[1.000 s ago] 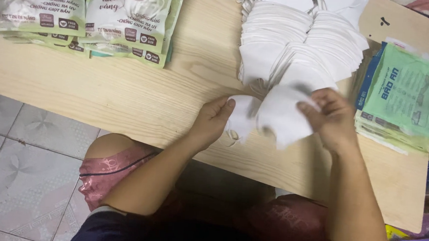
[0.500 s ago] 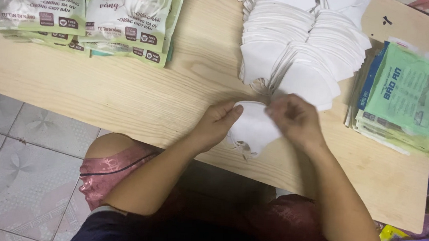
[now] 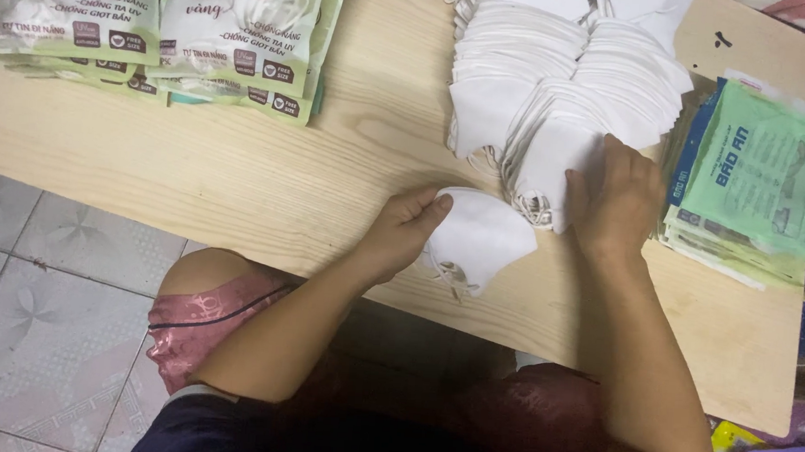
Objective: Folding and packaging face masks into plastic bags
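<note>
Left hand (image 3: 402,231) pinching a folded white mask (image 3: 478,240) flat to the table (image 3: 238,179), steadying it; right hand (image 3: 614,197) just beyond, fingers curled on the mask stack (image 3: 559,96), apparently gripping one; packets (image 3: 760,173) beside.

At the centre of the frame, the left hand (image 3: 402,231) pinches the edge of a single white mask (image 3: 478,240) lying on the wooden table (image 3: 266,176). Just to its right, the right hand (image 3: 616,200) rests on the lower edge of a fanned pile of white masks (image 3: 561,68). Green packets (image 3: 154,25) lie upper left; a stack of green and blue bags (image 3: 760,173) lies at the right edge.
</note>
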